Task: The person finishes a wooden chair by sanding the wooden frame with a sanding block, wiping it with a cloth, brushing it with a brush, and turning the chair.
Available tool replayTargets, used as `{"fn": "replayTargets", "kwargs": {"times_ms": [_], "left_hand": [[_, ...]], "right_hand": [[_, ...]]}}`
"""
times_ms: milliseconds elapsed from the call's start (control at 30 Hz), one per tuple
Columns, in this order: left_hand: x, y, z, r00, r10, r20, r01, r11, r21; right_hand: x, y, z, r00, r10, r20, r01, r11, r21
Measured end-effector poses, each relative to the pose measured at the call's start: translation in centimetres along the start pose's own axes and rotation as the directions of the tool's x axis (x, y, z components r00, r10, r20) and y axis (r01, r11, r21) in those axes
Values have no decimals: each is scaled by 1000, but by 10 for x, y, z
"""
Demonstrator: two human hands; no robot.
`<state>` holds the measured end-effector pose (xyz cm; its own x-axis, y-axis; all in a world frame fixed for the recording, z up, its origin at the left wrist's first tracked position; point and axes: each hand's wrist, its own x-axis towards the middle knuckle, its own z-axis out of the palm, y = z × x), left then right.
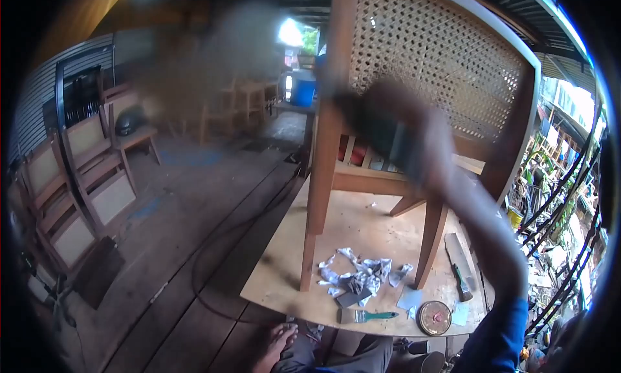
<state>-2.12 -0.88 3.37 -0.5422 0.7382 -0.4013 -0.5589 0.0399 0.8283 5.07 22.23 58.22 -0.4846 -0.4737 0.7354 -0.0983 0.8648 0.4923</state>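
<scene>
A wooden chair with a woven cane back stands on a light board-topped table. My right hand is at the lower part of the cane back, wrapped round a dark green tool. Motion blurs the tool, so its exact kind does not show. Low in view, by my lap, is my left hand, its fingers curled; whatever may be inside them is hidden. Crumpled paper scraps lie under the chair. In front of them is a green-handled paintbrush, beside a round lid.
A second brush lies at the table's right side. A dark hose or cable curves across the plank floor. Several chair frames lean at the left, and a blue bucket stands behind. Cluttered plants and wires border the right.
</scene>
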Motion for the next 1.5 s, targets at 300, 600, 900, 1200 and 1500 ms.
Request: {"fn": "replayTargets", "kwargs": {"times_ms": [300,600,900,1200,1500], "left_hand": [[-12,1,-5,998,-28,-49,29,999,23],[-9,4,-3,997,-14,-80,18,998,55],[-22,13,10,998,-14,-67,17,999,49],[-34,7,1,996,-5,-91,17,991,136],[-33,7,1,992,-51,-116,63,993,103]], "right_hand": [[-130,-57,38,456,890,-18,-562,303,770],[-54,1,15,396,915,-78,-486,281,827],[-76,12,23,420,898,134,-793,291,535],[-113,-27,125,-46,888,458,-6,-459,888],[-122,-29,100,109,933,343,-38,-341,939]]}}
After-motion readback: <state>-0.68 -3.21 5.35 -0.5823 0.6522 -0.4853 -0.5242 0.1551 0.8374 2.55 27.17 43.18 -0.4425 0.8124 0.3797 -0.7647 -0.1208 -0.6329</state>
